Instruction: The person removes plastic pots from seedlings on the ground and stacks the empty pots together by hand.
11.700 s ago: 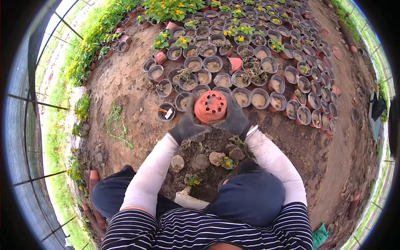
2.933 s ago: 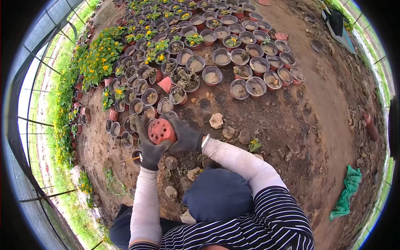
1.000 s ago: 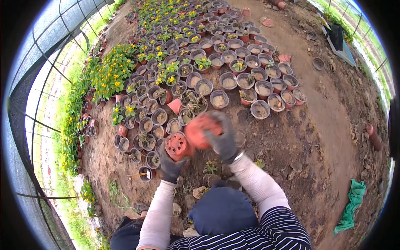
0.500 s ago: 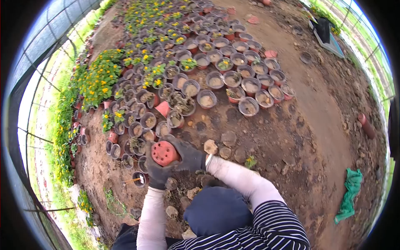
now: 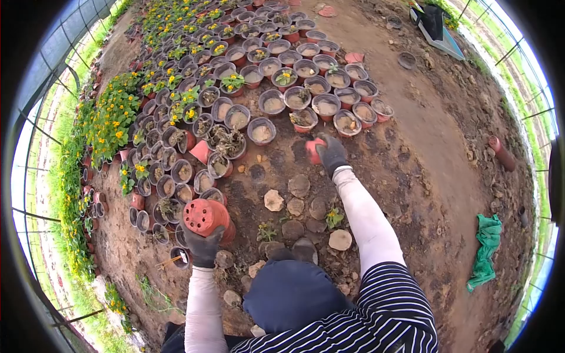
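Observation:
My left hand (image 5: 203, 246), in a dark glove, is wrapped round a stack of empty red plastic flower pots (image 5: 226, 229). The stack is tipped over, so a base with drain holes faces up. Stretched far forward, my right hand (image 5: 332, 154), also gloved, grips a red flower pot (image 5: 313, 151) at the near edge of the pot rows. That pot is slightly blurred, and its contents are hard to see. Beyond it stands a soil-filled pot (image 5: 347, 123). Round soil clods (image 5: 299, 186) lie on the ground between my arms.
Rows of soil-filled pots (image 5: 262, 130) stretch ahead, with yellow-flowered plants (image 5: 109, 126) at the left. A green cloth (image 5: 486, 250) and a red cylinder-shaped object (image 5: 501, 154) lie to the right. A blue-grey tray (image 5: 441, 38) sits at the far right.
My right hand has left the upturned pots near my left hand and reached forward and right to another red pot. My left hand keeps the stack. The view has shifted slightly.

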### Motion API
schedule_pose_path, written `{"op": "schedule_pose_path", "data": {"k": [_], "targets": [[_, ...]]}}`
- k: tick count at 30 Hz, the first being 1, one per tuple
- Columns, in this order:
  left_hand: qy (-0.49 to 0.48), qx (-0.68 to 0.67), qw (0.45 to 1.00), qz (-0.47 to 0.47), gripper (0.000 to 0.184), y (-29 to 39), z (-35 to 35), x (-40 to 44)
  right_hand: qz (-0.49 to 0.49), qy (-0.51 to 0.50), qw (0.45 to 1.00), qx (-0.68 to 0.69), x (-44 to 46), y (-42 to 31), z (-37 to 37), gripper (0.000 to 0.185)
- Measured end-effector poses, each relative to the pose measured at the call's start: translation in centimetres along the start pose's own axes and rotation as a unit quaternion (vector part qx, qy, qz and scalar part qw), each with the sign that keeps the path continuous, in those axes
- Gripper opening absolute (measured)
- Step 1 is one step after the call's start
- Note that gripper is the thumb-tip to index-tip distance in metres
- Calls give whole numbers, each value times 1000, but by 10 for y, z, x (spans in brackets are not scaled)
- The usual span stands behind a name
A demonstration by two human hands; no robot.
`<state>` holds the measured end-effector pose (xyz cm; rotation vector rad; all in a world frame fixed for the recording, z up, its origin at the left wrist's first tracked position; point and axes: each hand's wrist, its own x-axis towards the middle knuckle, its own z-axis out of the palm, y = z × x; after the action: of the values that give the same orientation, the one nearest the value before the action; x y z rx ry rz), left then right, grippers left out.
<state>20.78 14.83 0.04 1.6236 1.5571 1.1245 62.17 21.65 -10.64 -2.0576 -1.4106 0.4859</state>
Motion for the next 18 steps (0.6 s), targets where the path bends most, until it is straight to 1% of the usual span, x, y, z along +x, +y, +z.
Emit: {"op": "schedule_pose_path", "data": {"k": [1,2,3,5,6,7,8,9,10,13,14,17,18], "targets": [[-1,8,1000,5,103,-2,-1,-1,12,31,993,113,-10,4,-2,41],[0,15,1000,14,103,-2,-1,1,23,25,981,189,-13,30,19,46],[0,24,999,22,104,-1,-1,1,53,-40,990,127,-23,33,20,45],[-3,26,999,21,103,3,0,1,112,-168,979,3,-39,39,21,43],[-6,17,1000,18,103,5,1,1,86,-160,981,-63,-43,28,9,38],[-7,9,1000,14,103,7,1,0,10,-86,992,-93,-45,26,11,40],[-12,1,1000,1,103,9,0,-2,-67,-14,990,-122,-47,24,13,42],[-18,-8,1000,-11,103,11,0,-2,-142,61,977,-149,-46,20,15,45],[-23,-19,999,-21,103,12,1,-1,-94,-132,981,-107,-44,-23,-15,45],[-23,-6,1000,-1,104,8,-1,-1,-141,-190,951,-196,-43,-20,2,41],[-15,-6,1000,-5,104,8,-1,-2,-120,-186,954,-202,-37,-18,9,46],[-4,-5,1000,-9,103,6,3,-1,-65,-266,913,-302,-15,-27,22,56],[-3,4,1000,-8,103,3,1,-1,-84,-238,916,-312,-17,-25,28,56]]}}
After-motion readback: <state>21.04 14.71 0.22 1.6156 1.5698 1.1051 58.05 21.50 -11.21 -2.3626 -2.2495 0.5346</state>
